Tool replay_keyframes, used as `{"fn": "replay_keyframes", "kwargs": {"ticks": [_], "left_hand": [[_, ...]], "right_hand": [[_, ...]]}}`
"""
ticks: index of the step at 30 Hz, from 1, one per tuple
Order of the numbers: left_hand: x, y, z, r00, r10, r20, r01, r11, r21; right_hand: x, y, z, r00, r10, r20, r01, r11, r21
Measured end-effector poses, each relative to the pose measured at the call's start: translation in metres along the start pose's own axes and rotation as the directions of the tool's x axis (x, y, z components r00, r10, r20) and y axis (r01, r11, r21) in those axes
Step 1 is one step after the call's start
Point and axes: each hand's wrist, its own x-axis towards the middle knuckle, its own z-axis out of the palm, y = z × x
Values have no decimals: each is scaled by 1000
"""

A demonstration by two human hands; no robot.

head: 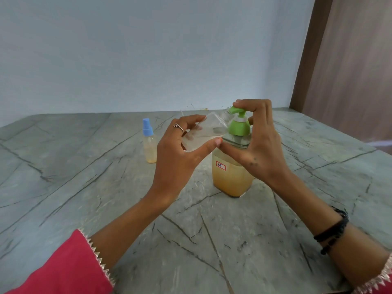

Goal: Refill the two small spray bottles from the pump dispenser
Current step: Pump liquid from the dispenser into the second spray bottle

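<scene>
1. pink sleeves (63, 270) with a pale trimmed edge sit nearest, one at each lower corner, over a grey veined stone table (84, 187).
2. left hand (178, 153) grips an uncapped clear spray bottle (203, 132), fingers and thumb curled round its body, tilted so its open neck meets the spout of the pump dispenser.
3. right hand (261, 141) is on the pump dispenser (232, 166): fingertips curl over the green pump head (238, 122), and the thumb reaches toward the shoulder of the jar.
4. the dispenser stands at mid table, a square clear jar of cloudy amber liquid with a small red-edged label. it looks heavy enough to stay put under pressing.
5. the held bottle looks light, thin-walled and nearly empty; likely slippery if liquid runs down it, so a hold round the middle of the body seems best.
6. a second spray bottle (149, 143), blue cap on, stands upright to the far left, well apart from the hands, with a little amber liquid at its base.
</scene>
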Motion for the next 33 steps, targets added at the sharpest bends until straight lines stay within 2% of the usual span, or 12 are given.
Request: {"fn": "replay_keyframes", "kwargs": {"ticks": [9, 23, 30, 33], "left_hand": [[0, 3, 0, 1000, 2, -3, -2, 1000, -18], [-1, 3, 1, 1000, -17, 3, 17, 1000, -6], [0, 3, -1, 1000, -10, 4, 10, 1000, -3], [0, 5, -1, 1000, -16, 1, 16, 1000, -8]], "right_hand": [[-6, 3, 0, 999, -39, 12, 40, 998, -43], [-1, 0, 2, 999, -7, -32, 10, 997, 82], [-3, 2, 1, 1000, -13, -8, 13, 1000, 19], [-4, 1, -3, 1000, 5, 9, -6, 997, 75]]}}
